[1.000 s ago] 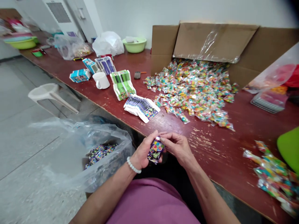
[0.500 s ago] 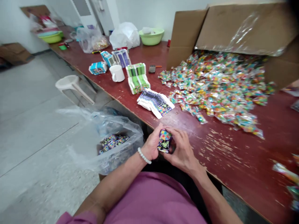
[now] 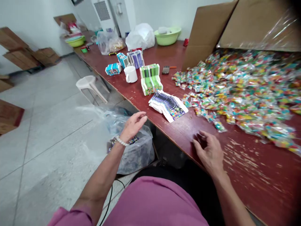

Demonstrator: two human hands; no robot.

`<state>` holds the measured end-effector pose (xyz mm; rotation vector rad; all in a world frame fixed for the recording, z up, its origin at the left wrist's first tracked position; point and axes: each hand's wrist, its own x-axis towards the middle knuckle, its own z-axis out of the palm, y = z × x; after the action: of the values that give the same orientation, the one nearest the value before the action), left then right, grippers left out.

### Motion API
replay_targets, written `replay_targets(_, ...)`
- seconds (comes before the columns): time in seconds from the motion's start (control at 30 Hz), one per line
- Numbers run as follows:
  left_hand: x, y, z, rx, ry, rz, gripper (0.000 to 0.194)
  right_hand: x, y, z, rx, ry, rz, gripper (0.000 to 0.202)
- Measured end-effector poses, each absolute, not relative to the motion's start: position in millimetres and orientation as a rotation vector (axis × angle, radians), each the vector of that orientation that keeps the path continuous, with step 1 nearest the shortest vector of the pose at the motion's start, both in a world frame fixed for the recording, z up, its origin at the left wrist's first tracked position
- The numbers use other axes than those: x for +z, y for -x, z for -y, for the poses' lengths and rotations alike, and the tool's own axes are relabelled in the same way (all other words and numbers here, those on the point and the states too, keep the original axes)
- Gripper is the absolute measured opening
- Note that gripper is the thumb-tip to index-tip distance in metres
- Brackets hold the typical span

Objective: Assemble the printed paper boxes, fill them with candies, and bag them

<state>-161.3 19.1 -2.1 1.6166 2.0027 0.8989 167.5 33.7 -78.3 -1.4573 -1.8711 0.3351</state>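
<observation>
Above the plastic-lined bag (image 3: 138,157) of small dark packets, my left hand (image 3: 133,126) is open and holds nothing; a pale bead bracelet circles that wrist. My right hand (image 3: 210,150) is at the front edge of the red table (image 3: 174,133), its fingers apart and curved, nothing seen in them. A fanned stack of dark purple printed cards (image 3: 168,105) lies on the table between and beyond my hands. To the right spreads a large heap of wrapped, brightly coloured candies (image 3: 246,94), spilling from a cardboard box (image 3: 207,31).
Behind the cards stand a green carton stack (image 3: 151,80), a white mug (image 3: 130,74), blue cartons (image 3: 113,69), purple cartons (image 3: 136,59) and a phone (image 3: 165,70). Farther back are a green basin (image 3: 167,37) and plastic bags (image 3: 141,36). A white stool (image 3: 87,82) stands left.
The small dark printed packet held between both hands is no longer in them. My hands have parted, the left moving over the bag and the right over the table. The view has shifted left.
</observation>
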Motion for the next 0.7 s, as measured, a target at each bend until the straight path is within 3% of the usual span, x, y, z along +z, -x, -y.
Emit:
replay_targets(0.1, -13, 123, -60, 0.759, -1.901, -1.987, 0.034, -83, -165, -32, 0.291, 1.423, 1.958, 0.037)
replay_targets(0.27, -25, 75, -110, 0.593, -2.101, -2.080, 0.048, -79, -164, -28, 0.359, 1.397, 1.945, 0.028)
replay_targets(0.7, -14, 61, -114, 0.345, -2.204, -2.157, 0.032, -79, -161, -30, 0.392, 1.380, 1.893, 0.023)
